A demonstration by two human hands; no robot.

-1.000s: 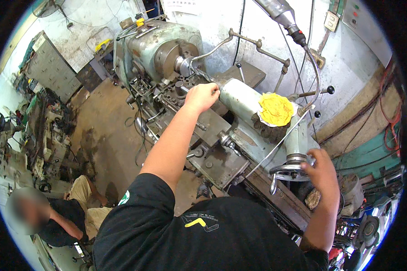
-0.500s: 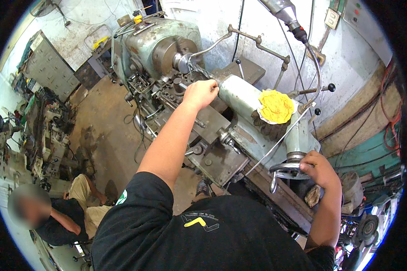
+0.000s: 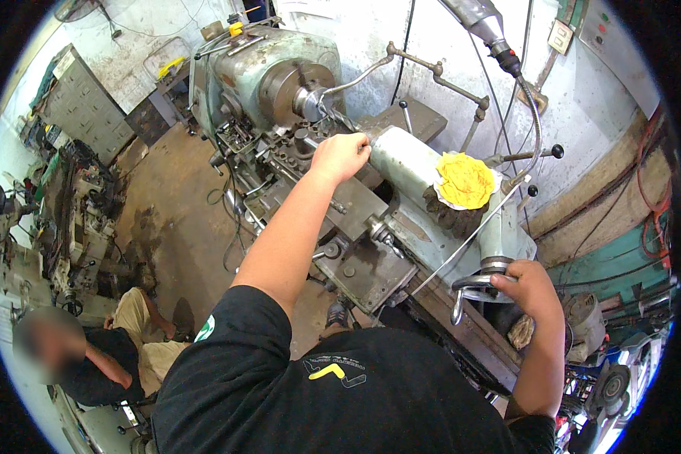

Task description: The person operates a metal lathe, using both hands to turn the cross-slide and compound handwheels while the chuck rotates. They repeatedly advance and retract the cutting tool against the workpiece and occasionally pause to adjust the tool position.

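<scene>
Here my right hand (image 3: pixel 533 287) is closed around the rim of the handwheel (image 3: pixel 473 282), thumb over the top, at the right end of the lathe (image 3: pixel 461 325). My left hand (image 3: pixel 340 157) is curled narrow beside the left end of the tailstock (image 3: pixel 401 155); the fingertips are hidden, so I cannot tell whether they grip anything. Just beyond that hand, the drill bit (image 3: pixel 342 119) lies between the tailstock and the round workpiece (image 3: pixel 308 104) in the chuck (image 3: pixel 276 87), toward the lathe's left end. The tool post (image 3: pixel 304 141) stands just left of my left hand, and the carriage (image 3: pixel 374 284) juts out along the lathe's near edge. On the tailstock's right end sits a crumpled yellow cloth (image 3: pixel 465 181), with a dark bunched rag or glove (image 3: pixel 454 217) below it. Above the far edge bends a jointed pipe (image 3: pixel 437 72). A seated person (image 3: pixel 106 363) is well apart, off to my left.
</scene>
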